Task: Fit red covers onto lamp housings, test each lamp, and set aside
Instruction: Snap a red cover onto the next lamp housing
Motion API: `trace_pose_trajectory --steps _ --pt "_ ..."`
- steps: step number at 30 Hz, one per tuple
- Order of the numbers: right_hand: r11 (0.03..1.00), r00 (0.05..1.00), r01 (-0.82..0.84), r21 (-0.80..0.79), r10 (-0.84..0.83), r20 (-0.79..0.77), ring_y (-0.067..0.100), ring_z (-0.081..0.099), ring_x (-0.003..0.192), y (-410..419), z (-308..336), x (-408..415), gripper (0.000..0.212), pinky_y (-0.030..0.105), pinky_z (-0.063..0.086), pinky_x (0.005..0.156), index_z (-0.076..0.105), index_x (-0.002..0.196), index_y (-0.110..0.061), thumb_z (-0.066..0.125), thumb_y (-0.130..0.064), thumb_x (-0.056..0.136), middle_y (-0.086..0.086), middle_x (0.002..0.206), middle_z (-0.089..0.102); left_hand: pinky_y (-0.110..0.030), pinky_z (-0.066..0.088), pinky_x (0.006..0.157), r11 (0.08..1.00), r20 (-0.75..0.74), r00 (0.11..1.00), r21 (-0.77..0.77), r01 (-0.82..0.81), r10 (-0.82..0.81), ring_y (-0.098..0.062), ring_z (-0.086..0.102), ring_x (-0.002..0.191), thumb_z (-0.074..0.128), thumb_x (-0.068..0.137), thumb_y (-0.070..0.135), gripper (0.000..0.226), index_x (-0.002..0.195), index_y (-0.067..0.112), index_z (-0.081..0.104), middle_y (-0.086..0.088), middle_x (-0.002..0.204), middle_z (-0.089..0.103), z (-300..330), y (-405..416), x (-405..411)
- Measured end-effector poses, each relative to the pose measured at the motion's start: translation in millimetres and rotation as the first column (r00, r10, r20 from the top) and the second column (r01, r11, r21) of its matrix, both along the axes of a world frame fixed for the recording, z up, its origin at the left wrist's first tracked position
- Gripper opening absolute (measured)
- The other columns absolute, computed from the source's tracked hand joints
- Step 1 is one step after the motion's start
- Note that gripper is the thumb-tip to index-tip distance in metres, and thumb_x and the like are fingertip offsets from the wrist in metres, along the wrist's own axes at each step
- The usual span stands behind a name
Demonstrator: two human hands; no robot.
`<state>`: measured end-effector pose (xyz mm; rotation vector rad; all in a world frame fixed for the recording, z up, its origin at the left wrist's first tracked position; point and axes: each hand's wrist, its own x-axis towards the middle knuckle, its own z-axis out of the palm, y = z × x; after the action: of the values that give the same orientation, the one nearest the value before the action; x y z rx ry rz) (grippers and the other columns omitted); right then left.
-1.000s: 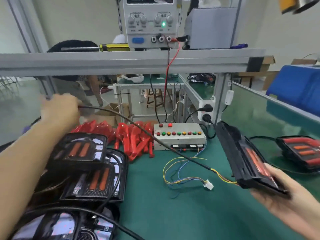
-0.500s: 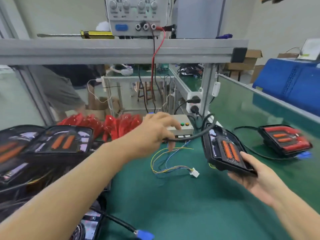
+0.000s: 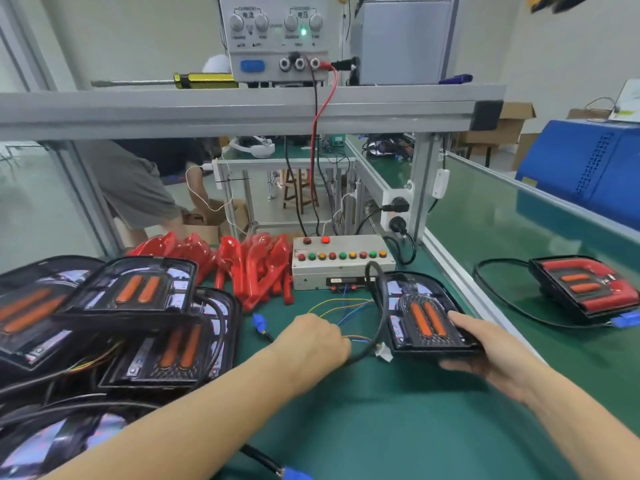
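Note:
A black lamp housing [image 3: 420,315] with two orange strips lies on the green mat in front of the test box [image 3: 341,263]. My right hand [image 3: 485,348] grips its near right corner, thumb on top. My left hand [image 3: 311,342] holds the housing's black cable [image 3: 379,306], which loops up past the box. A heap of red covers [image 3: 249,265] lies left of the box. Several uncovered housings [image 3: 131,296] are stacked at the left. A lamp with a red cover fitted [image 3: 585,289] sits at the right.
Loose coloured wires [image 3: 337,306] and a white connector [image 3: 383,351] lie between my hands. A blue plug [image 3: 259,322] lies near the covers. A power supply [image 3: 277,36] and screwdriver [image 3: 204,80] sit on the shelf above. A person bends behind the bench at left.
My right hand has lowered the housing flat onto the mat near the test box. My left hand has come down along the cable toward the mat.

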<state>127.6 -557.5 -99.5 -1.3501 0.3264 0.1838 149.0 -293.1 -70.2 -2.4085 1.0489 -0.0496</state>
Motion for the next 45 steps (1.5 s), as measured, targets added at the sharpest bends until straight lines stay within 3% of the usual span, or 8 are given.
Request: trace_pose_trajectory --steps 8,18,22,29,36,38,41,45 --pt "0.988 0.995 -0.103 -0.116 0.100 -0.030 0.016 0.073 0.074 9.4 -3.0 0.3 0.037 0.032 0.058 0.058 0.078 0.093 -0.011 0.047 -0.029 0.101 0.011 0.098 0.076 -0.037 0.049 0.073 0.939 -0.454 0.844 -0.042 -0.341 0.286 -0.033 0.061 0.095 0.057 0.078 -0.002 0.024 0.100 0.004 0.062 -0.016 0.103 0.065 27.7 11.3 20.7" --pt "0.983 0.993 -0.104 -0.153 0.094 -0.076 0.016 0.074 0.076 9.9 -6.7 -1.3 0.036 0.031 0.058 0.059 0.080 0.089 -0.026 0.048 -0.038 0.099 0.008 0.098 0.076 -0.037 0.050 0.080 0.446 -0.273 0.710 -0.619 -0.646 0.650 -0.032 0.059 0.092 0.048 0.088 0.007 0.019 0.100 0.003 0.062 -0.016 0.106 0.063 105.5 66.9 125.3" --pt "0.985 0.991 -0.091 -0.144 0.075 -0.111 0.021 0.074 0.078 11.7 -5.2 -0.8 0.033 0.032 0.059 0.060 0.080 0.088 -0.025 0.053 -0.041 0.095 0.010 0.099 0.076 -0.038 0.049 0.089 0.397 -0.266 0.601 -0.544 -0.739 0.753 -0.034 0.059 0.109 0.054 0.092 0.011 0.035 0.123 -0.005 0.052 -0.020 0.122 0.058 136.7 104.7 147.7" --pt "0.982 0.993 -0.071 -0.178 0.053 -0.102 0.021 0.074 0.072 17.6 -2.0 0.9 0.033 0.030 0.057 0.054 0.081 0.083 -0.023 0.055 -0.041 0.093 0.010 0.092 0.076 -0.033 0.044 0.104 0.275 -0.620 0.284 -0.114 -0.955 0.731 -0.024 0.055 0.123 0.049 0.100 0.019 0.041 0.135 -0.003 0.047 -0.015 0.136 0.054 111.1 94.3 148.5" --pt "0.974 0.992 -0.074 -0.214 0.049 -0.118 0.020 0.074 0.073 16.6 -3.9 1.5 0.035 0.029 0.057 0.056 0.081 0.084 -0.021 0.054 -0.042 0.094 0.010 0.093 0.076 -0.024 0.046 0.095 0.287 -0.609 0.255 -0.047 -0.957 0.751 -0.023 0.057 0.120 0.053 0.098 0.020 0.034 0.127 0.001 0.051 -0.008 0.105 0.065 54.0 64.5 154.7" --pt "0.972 0.991 -0.082 -0.219 0.057 -0.117 0.019 0.074 0.073 16.5 -4.0 1.6 0.035 0.029 0.057 0.057 0.081 0.085 -0.024 0.053 -0.043 0.094 0.010 0.093 0.076 -0.033 0.049 0.096 0.287 -0.552 0.294 -0.102 -0.952 0.780 -0.026 0.059 0.115 0.062 0.092 0.022 0.044 0.129 0.001 0.050 -0.011 0.114 0.063 40.9 65.4 154.6" --pt "0.971 0.993 -0.088 -0.224 0.067 -0.100 0.017 0.073 0.074 16.5 -4.7 2.5 0.034 0.029 0.057 0.058 0.080 0.087 -0.027 0.051 -0.043 0.095 0.008 0.093 0.076 -0.038 0.055 0.087 0.270 -0.467 0.366 -0.262 -0.927 0.805 -0.027 0.065 0.100 0.066 0.082 0.018 0.042 0.120 0.005 0.056 -0.009 0.090 0.061 27.8 70.0 155.4" --pt "0.969 0.994 -0.093 -0.228 0.077 -0.077 0.013 0.072 0.071 16.1 -6.1 2.3 0.035 0.029 0.057 0.059 0.080 0.089 -0.025 0.049 -0.041 0.097 0.007 0.093 0.077 -0.039 0.056 0.087 0.224 -0.523 0.336 -0.267 -0.937 0.783 -0.028 0.066 0.100 0.076 0.073 0.013 0.048 0.115 0.004 0.056 -0.012 0.104 0.066 23.5 71.8 156.4"
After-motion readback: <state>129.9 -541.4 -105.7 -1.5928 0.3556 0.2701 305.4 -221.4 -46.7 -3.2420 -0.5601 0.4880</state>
